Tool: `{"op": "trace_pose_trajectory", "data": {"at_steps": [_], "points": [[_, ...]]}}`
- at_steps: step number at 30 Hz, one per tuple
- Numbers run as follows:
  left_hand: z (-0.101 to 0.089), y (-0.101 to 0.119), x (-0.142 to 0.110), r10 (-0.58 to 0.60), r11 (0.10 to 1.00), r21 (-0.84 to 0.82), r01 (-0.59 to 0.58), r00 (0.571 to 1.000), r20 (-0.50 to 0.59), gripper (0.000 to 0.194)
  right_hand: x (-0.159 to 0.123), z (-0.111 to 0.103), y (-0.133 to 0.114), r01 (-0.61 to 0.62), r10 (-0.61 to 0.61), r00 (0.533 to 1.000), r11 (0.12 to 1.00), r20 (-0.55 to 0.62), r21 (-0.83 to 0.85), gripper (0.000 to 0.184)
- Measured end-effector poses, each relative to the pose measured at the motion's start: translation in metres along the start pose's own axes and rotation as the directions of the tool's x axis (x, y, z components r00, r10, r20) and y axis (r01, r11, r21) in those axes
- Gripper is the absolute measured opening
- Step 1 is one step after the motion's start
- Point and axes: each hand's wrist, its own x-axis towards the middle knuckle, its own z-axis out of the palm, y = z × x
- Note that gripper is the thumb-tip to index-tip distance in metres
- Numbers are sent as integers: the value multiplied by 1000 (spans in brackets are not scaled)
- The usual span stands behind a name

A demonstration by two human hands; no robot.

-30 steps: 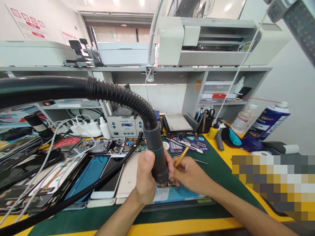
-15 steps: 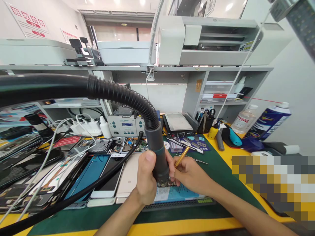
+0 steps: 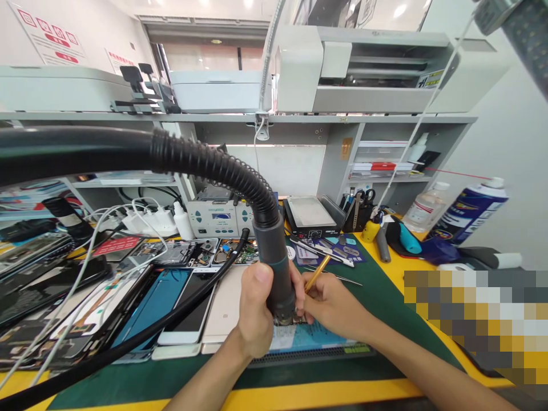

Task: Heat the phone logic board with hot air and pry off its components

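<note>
My left hand [image 3: 253, 311] is wrapped round the thick black handle of a hot air gun [image 3: 274, 245], held nearly upright with its metal nozzle pointing down. Between the fingers of my right hand [image 3: 336, 302] is a slim gold pen-shaped tool [image 3: 317, 274], slanting up to the right; its working tip is hidden. Both hands meet over a small circuit board [image 3: 298, 321], mostly covered by the nozzle and fingers. Beneath it lies a light blue pad [image 3: 325, 338] on the green mat [image 3: 381, 297].
Opened phones and a blue phone frame [image 3: 152, 305] crowd the left side. A black hose [image 3: 188, 314] crosses them. Behind stand a hot air station [image 3: 216, 220] and a flat heating plate [image 3: 311, 212]. Tweezers [image 3: 342, 278], bottles and a blue spray can [image 3: 468, 211] are to the right.
Almost nothing differs. Both hands keep their grips over the board, and the view has shifted very slightly.
</note>
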Motion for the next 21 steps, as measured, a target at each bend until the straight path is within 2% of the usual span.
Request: {"op": "trace_pose_trajectory", "data": {"at_steps": [21], "points": [[-1, -1, -1, -2, 1000, 7, 2, 1000, 0, 57, 0, 0, -2, -10, 11, 1000, 1000, 9, -5, 27]]}}
